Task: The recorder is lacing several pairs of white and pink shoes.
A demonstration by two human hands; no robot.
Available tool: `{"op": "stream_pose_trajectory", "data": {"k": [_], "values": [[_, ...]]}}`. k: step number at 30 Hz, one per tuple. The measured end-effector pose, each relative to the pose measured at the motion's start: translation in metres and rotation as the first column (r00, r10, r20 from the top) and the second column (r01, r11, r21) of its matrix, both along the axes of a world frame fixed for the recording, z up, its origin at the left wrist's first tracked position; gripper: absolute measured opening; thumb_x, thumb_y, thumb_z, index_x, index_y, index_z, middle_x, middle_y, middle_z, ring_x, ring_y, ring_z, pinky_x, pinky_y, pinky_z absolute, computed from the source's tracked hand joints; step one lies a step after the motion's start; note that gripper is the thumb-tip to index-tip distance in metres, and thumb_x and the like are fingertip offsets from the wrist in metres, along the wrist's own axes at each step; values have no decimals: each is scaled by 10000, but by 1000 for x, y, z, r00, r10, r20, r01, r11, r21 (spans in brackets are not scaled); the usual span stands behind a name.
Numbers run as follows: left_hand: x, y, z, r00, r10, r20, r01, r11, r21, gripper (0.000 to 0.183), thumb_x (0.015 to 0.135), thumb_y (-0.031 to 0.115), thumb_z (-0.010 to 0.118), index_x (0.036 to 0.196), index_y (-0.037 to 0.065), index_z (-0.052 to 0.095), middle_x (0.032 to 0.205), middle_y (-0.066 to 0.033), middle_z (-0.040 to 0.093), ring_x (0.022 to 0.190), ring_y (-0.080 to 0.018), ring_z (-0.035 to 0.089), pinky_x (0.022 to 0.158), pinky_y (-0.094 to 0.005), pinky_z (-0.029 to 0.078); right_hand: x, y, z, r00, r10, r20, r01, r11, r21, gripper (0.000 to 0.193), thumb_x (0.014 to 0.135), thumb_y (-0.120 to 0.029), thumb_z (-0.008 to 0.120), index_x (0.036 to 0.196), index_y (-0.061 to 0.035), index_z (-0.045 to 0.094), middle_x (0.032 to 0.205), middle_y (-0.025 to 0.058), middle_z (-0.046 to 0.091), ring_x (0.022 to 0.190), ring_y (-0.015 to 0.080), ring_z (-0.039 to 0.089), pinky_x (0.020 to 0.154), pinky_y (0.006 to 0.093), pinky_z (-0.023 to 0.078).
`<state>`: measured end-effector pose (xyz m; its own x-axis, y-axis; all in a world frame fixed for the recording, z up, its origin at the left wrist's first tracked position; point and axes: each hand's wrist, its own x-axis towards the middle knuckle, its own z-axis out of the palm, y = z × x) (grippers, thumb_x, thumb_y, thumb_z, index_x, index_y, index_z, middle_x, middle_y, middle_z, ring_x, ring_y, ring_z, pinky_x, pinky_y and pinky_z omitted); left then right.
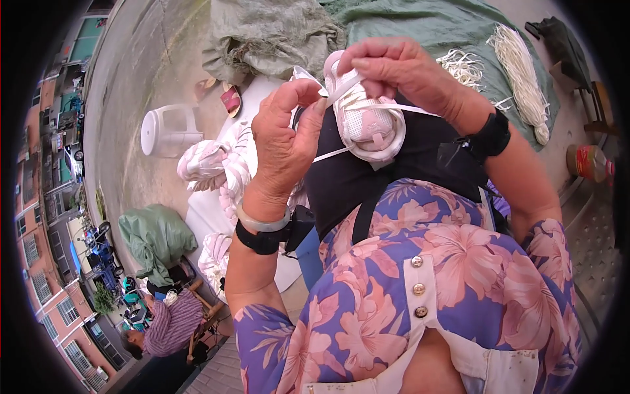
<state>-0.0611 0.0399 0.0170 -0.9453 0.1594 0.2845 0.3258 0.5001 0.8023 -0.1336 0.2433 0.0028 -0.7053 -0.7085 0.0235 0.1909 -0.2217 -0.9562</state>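
A pink and white sneaker (371, 134) rests on the black cloth over my lap, its toe toward me. My left hand (285, 134) is on its left side, thumb and forefinger pinched on a flat white shoelace (342, 90). Above the shoe's tongue, my right hand (403, 69) pinches the same shoelace, which runs short and taut between the two hands. More white lace crosses the shoe's front and trails out to both sides. The far end of the shoe is partly hidden behind my right fingers.
Several pink and white sneakers (207, 161) lie in a heap at the left. A white plastic stool (152, 133) stands beyond them. Bundles of white laces (522, 82) lie on a green tarp (420, 26). A bottle (589, 163) is at far right; another person (174, 325) sits lower left.
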Motion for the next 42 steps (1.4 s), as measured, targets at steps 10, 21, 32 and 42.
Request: {"op": "stream_pose_trajectory", "data": {"k": [10, 21, 32, 42], "values": [[-26, 30, -70, 952, -64, 299, 76, 997, -26, 124, 818, 56, 579, 901, -14, 638, 781, -19, 624, 680, -71, 546, 631, -205, 452, -26, 165, -9, 918, -375, 129, 397, 875, -278, 292, 944, -144, 402, 1151, 52, 462, 642, -47, 372, 540, 29, 323, 602, 206, 343], [-46, 44, -76, 875, -96, 474, 258, 921, -291, 139, 730, 133, 672, 801, 22, 629, 683, -32, 574, 632, -97, 522, 598, -246, 445, 17, 215, -44, 774, -560, 297, 618, 769, -162, 285, 943, -143, 392, 1144, 50, 447, 672, -31, 378, 549, 46, 329, 595, 222, 336], [-33, 49, -44, 768, -257, 586, 270, 960, 68, 105, 807, 66, 602, 900, 20, 582, 751, 27, 549, 670, -45, 505, 610, -195, 428, 14, 225, -54, 788, -522, 327, 607, 747, -271, 299, 932, -126, 411, 1166, 59, 435, 704, -20, 385, 579, 53, 339, 583, 214, 320], [-17, -30, 81, 917, -131, 377, -177, 712, 679, 108, 844, 43, 562, 946, 15, 543, 692, -91, 574, 461, -71, 428, 415, -167, 320, 25, 316, -124, 621, -686, 379, 774, 612, -162, 341, 948, -138, 419, 1245, 23, 376, 751, -29, 377, 590, 39, 328, 529, 178, 302]]}}
